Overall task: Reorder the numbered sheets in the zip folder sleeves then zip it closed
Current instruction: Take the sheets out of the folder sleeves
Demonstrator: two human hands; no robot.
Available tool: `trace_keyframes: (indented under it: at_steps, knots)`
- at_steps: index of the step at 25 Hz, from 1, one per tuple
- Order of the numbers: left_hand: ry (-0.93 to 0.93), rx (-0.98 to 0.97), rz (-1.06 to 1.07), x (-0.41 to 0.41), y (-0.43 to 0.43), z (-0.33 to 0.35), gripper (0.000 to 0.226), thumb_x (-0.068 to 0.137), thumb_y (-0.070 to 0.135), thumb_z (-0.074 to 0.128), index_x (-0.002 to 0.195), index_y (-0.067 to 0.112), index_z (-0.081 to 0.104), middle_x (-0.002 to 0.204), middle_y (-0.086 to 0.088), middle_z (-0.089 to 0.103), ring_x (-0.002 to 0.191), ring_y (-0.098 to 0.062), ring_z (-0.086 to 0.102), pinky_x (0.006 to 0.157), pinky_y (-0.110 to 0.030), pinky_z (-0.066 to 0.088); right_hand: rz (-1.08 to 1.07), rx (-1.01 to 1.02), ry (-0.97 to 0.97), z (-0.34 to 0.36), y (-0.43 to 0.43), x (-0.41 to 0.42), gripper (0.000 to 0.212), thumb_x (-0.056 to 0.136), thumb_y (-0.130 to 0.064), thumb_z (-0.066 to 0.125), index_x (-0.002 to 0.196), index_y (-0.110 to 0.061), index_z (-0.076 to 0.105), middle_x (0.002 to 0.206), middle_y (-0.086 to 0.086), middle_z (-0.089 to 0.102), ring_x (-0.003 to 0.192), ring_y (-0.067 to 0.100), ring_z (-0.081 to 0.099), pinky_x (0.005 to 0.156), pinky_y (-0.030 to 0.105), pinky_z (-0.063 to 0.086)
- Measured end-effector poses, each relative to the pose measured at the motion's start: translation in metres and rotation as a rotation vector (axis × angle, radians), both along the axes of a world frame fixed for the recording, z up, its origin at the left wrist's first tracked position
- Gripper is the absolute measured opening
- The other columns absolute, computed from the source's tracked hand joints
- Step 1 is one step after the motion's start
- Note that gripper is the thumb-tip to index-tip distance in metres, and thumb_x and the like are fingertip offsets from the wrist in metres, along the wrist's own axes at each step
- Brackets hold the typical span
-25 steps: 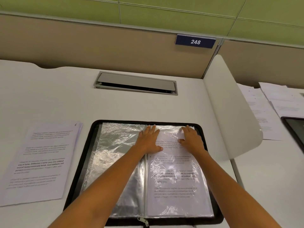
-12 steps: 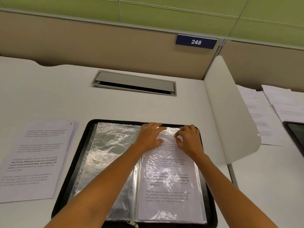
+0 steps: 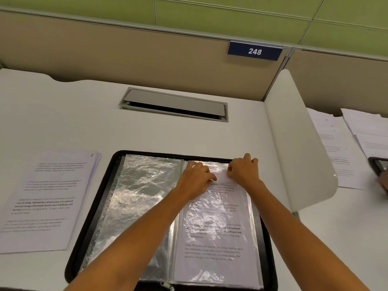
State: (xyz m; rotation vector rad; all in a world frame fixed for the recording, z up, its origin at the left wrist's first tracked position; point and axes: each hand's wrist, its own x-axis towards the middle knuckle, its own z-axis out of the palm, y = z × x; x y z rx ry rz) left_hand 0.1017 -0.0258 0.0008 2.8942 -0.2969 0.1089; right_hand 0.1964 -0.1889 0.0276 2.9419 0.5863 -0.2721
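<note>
A black zip folder [image 3: 88, 234] lies open on the white desk. Its left clear sleeve [image 3: 134, 202] holds no sheet. The right sleeve [image 3: 216, 244] holds a printed sheet. Both hands are at the top edge of that right sleeve. My left hand [image 3: 196, 179] has its fingers curled and pinches the sleeve's top near the spine. My right hand [image 3: 243, 171] pinches the top of the sleeve or sheet further right. A stack of numbered sheets [image 3: 48, 198] lies left of the folder, its top one marked 6. The zip pull [image 3: 168, 286] shows at the near edge.
A grey cable hatch [image 3: 174, 105] sits in the desk behind the folder. A white curved divider [image 3: 298, 148] stands to the right. Beyond it lie more papers [image 3: 340, 148], a dark tablet [image 3: 378, 166] and part of another person's hand [image 3: 384, 183].
Both hands went from lying flat on the right sleeve's top to curled, pinching at its upper edge. The right hand shifted slightly towards the far edge.
</note>
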Motion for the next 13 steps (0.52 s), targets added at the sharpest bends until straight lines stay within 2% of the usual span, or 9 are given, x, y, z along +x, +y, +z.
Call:
trace_keyframes:
  at_steps: [3, 5, 9, 13]
  knots:
    - [0.002, 0.012, -0.002, 0.001, 0.0, -0.002, 0.025, 0.097, 0.034, 0.051, 0.117, 0.036, 0.067, 0.112, 0.006, 0.066, 0.111, -0.017, 0.053, 0.105, -0.041, 0.027, 0.063, -0.062, 0.102, 0.005, 0.009, 0.005, 0.023, 0.084, -0.042, 0.066, 0.101, -0.027, 0.069, 0.112, 0.001, 0.059, 0.122, 0.027, 0.037, 0.099, 0.042, 0.03]
    - [0.004, 0.01, 0.005, 0.001, 0.0, -0.005, 0.025, 0.097, 0.035, 0.051, 0.116, 0.036, 0.067, 0.111, 0.007, 0.066, 0.11, -0.017, 0.053, 0.105, -0.041, 0.027, 0.092, -0.102, 0.126, 0.005, 0.009, 0.006, 0.023, 0.082, -0.041, 0.068, 0.101, -0.027, 0.068, 0.114, 0.002, 0.055, 0.123, 0.029, 0.035, 0.1, 0.042, 0.03]
    - [-0.024, -0.022, 0.016, 0.004, -0.002, -0.005, 0.023, 0.096, 0.034, 0.053, 0.113, 0.034, 0.069, 0.11, 0.006, 0.066, 0.109, -0.017, 0.054, 0.104, -0.039, 0.028, 0.095, -0.055, 0.167, 0.003, 0.005, 0.012, 0.016, 0.087, -0.032, 0.059, 0.099, -0.025, 0.067, 0.115, 0.004, 0.055, 0.12, 0.03, 0.036, 0.097, 0.04, 0.032]
    - [-0.051, -0.051, 0.042, 0.01, -0.002, -0.003, 0.022, 0.093, 0.032, 0.057, 0.111, 0.03, 0.07, 0.108, 0.005, 0.066, 0.104, -0.02, 0.056, 0.098, -0.041, 0.034, 0.085, 0.037, 0.211, 0.005, 0.003, 0.023, 0.019, 0.09, -0.03, 0.054, 0.099, -0.022, 0.069, 0.111, 0.006, 0.055, 0.116, 0.031, 0.037, 0.094, 0.04, 0.034]
